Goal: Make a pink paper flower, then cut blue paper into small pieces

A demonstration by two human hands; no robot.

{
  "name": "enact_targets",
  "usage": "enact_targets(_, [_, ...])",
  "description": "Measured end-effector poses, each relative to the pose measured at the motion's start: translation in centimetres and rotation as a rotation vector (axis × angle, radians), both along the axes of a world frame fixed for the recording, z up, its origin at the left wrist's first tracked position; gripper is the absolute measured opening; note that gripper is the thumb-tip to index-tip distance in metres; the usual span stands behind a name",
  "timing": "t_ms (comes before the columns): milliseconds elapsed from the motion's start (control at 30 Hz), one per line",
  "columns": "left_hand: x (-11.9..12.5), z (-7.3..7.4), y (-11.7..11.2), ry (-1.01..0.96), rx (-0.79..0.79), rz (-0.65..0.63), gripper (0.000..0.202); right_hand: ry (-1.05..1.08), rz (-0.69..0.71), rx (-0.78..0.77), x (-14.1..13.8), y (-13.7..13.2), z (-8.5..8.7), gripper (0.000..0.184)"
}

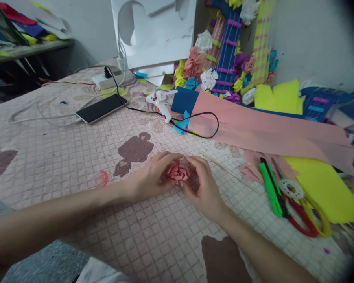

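Observation:
A pink crepe paper flower (178, 173) sits between my two hands, its ruffled petals facing up. My left hand (157, 173) curves round its left side, fingers closed on the petals. From the right, my right hand (202, 182) cups the flower with thumb and fingers at its edge. Both hands are low over the quilted tablecloth (153, 236). The flower's underside is hidden. Just right of my right hand lies a thin wooden stick (228, 171).
A green utility knife (273, 188) and scissors (305, 216) lie at right, by pink paper (268, 133) and yellow paper (330, 188). Behind my hands are a white glue gun (162, 104) with a looping cord and a phone (102, 109). Paper-flower-covered guitar shapes (228, 47) stand at the back.

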State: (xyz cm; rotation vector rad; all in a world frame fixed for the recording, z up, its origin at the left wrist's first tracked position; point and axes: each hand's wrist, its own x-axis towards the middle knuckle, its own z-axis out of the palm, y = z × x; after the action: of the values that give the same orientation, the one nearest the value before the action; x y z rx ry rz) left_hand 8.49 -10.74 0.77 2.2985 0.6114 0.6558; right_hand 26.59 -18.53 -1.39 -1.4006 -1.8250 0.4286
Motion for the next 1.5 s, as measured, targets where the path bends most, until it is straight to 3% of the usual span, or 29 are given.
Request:
enact_targets(800, [0.1, -0.6, 0.1, 0.031, 0.018, 0.028, 0.052, 0.0, 0.012, 0.0, -0.2, 0.1, 0.1, 0.062])
enact_targets(1200, [-0.6, -0.1, 0.7, 0.063, 0.003, -0.026, 0.069, 0.101, 0.0, -0.032, 0.3, -0.2, 0.2, 0.049])
enact_targets(1400, [-0.7, -0.2, 0.7, 0.129, 0.066, -0.008, 0.072, 0.154, -0.041, 0.056, 0.5, -0.3, 0.4, 0.039])
enact_targets(1500, [-0.8, -0.1, 0.6, 0.149, 0.085, -0.002, 0.07, 0.12, -0.122, 0.134, 2.0, -0.1, 1.2, 0.029])
